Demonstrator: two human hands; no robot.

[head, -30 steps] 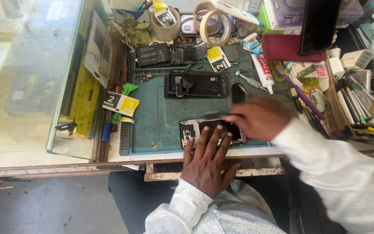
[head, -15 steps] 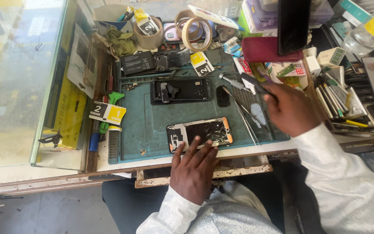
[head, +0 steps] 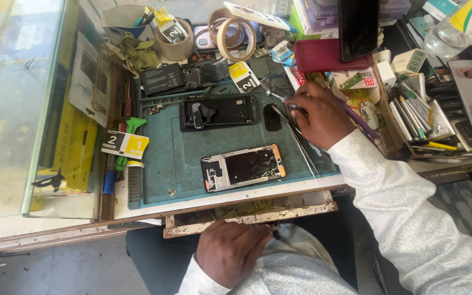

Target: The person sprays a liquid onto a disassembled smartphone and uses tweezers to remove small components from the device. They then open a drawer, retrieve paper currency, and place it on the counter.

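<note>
Right hand pinching tweezers at mat's right edge — left hand closed, contents unclear

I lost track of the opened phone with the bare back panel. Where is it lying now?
In the head view the opened phone lies near the front edge of the green work mat, untouched, below the black phone frame and left of the right hand.

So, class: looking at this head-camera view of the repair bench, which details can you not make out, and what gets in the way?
- Head view: the right hand covers the handle of the thin metal tool it grips.
- Head view: the left hand curls near a small dark object; too small to identify.
- Head view: the open drawer sits under the bench edge, contents hidden.
- Head view: the clear bottle is cut off by the top edge.
</note>
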